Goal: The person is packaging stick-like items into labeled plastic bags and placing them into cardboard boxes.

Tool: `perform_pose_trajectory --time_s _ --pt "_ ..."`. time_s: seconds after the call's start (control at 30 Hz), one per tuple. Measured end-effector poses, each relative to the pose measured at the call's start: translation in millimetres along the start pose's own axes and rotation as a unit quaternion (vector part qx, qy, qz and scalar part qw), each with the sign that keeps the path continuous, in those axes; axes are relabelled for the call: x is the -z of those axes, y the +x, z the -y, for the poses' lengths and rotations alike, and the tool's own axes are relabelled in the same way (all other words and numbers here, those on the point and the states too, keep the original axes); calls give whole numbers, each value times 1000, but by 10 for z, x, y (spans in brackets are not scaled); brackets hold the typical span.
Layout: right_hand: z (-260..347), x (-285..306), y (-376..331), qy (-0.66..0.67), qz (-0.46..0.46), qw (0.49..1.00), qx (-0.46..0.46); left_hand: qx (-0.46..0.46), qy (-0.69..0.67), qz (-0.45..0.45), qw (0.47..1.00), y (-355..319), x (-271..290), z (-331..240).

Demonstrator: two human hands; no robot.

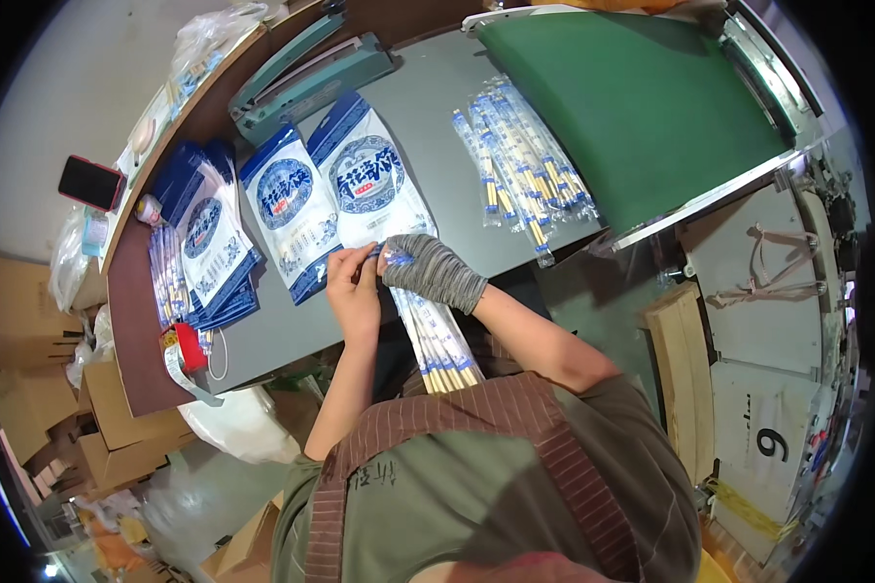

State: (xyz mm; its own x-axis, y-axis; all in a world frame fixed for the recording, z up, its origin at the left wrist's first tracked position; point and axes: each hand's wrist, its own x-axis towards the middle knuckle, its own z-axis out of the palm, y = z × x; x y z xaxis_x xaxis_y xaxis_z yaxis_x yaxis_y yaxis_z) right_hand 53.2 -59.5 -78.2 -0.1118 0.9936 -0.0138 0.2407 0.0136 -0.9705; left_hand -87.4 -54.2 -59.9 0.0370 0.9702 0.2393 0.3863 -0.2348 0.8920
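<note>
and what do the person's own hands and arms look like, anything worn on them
The right hand wears a grey, streaky knit covering that leaves the fingertips bare and runs past the wrist. The left hand shows no glove. Both forearms are bare below the short, dark olive-green sleeves. No cables or markings show on either arm.

You have two hands, your left hand (354,291) and your right hand (424,266), and three groups of wrapped sticks: one bundle (436,340), one heap (523,160) and one batch (168,277), each overlapping too much for you to count singly. Two blue-and-white pouches (290,209) lie before you, plus one pouch stack (211,228) of unclear number. You also have one teal sealer (313,85), one green belt (637,102) and one phone (89,183).
</note>
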Motion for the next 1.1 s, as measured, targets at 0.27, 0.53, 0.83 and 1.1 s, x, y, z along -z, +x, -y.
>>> perform_pose_trajectory --time_s 0.27,0.53,0.83,1.1 --pt "177 -39 -401 -45 -51 998 0 -141 -5 -42 989 -228 4 -199" --pt "71 210 -1563 -197 -19 980 16 -321 84 172 927 -769 463 -340" --pt "1733 722 -56 -461 -255 806 271 -401 204 37 892 694 970 -1465" --pt "2126 836 676 -460 -110 855 213 -279 73 191 938 1441 1138 -1783"
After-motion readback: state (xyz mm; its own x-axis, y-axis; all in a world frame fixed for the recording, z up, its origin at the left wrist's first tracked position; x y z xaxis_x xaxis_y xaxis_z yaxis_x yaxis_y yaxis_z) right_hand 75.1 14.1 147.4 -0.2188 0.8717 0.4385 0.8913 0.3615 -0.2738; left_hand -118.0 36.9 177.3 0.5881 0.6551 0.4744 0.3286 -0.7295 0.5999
